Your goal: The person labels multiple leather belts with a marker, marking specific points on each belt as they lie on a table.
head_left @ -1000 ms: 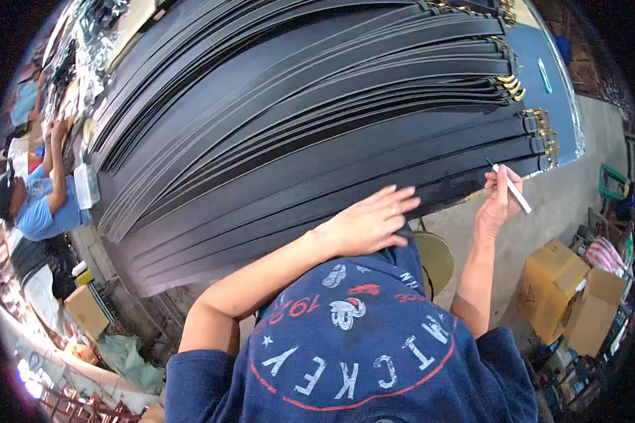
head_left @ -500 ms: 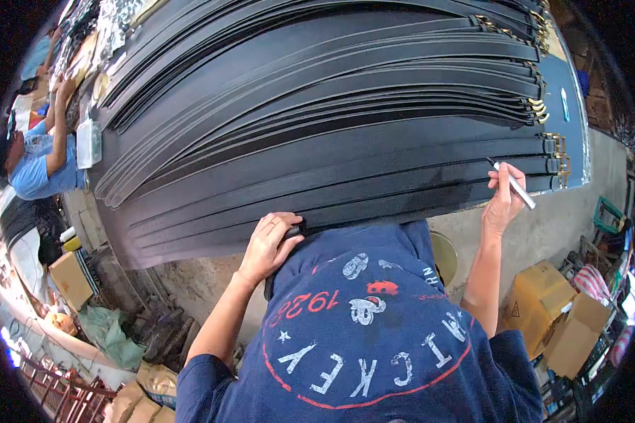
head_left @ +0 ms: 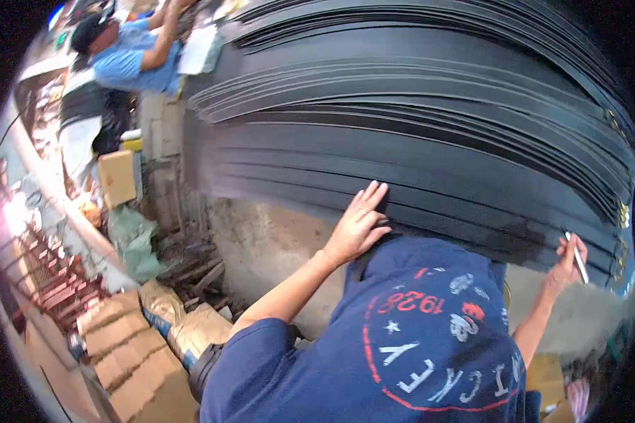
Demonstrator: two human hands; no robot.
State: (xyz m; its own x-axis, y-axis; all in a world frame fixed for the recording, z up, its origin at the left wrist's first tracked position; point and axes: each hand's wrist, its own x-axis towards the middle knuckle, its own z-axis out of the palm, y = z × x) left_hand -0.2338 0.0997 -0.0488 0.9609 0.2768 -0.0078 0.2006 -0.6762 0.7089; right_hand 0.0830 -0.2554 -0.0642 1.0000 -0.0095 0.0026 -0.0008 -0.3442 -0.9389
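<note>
Head view: my right hand (head_left: 563, 269) pinches a slim white pen-like tool (head_left: 581, 269), best kept steady; my left hand (head_left: 358, 230), grip unclear, lies over long black straps (head_left: 458, 209).

Free lane above flat belts (head_left: 466, 201) between left hand (head_left: 362, 227) and right hand (head_left: 563, 266). Navy T-shirt (head_left: 317, 359) blocks near side, belt bundles (head_left: 402, 86) far side; buckles (head_left: 621, 257) crowd right end, near white pen (head_left: 581, 266).

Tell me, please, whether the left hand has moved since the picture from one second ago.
Yes: the left hand has moved leftward along the black belts, farther from the gold-coloured buckles at their right-hand ends.
</note>
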